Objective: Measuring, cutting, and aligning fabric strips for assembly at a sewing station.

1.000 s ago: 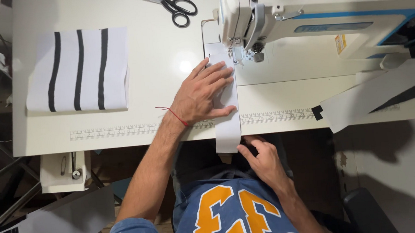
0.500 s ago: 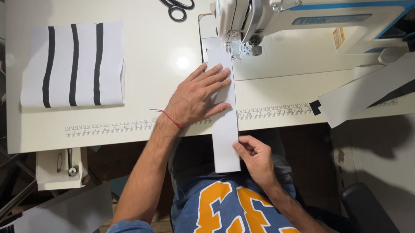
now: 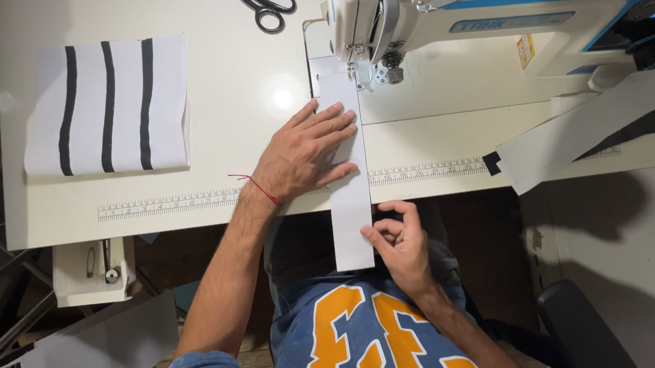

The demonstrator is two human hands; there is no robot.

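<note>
A long white fabric strip runs from under the presser foot of a white sewing machine down over the table's front edge. My left hand lies flat on the strip, fingers spread, pressing it to the table. Below the table edge my right hand pinches the strip's right edge near its lower end. A red thread circles my left wrist.
A folded white cloth with three black stripes lies at the table's left. Black-handled scissors rest at the top. A printed ruler runs along the cream table's front. Grey fabric pieces hang off the right side.
The strip now hangs further down over the table edge toward my lap. My right hand has shifted slightly right along its lower edge; my left hand stays flat on it.
</note>
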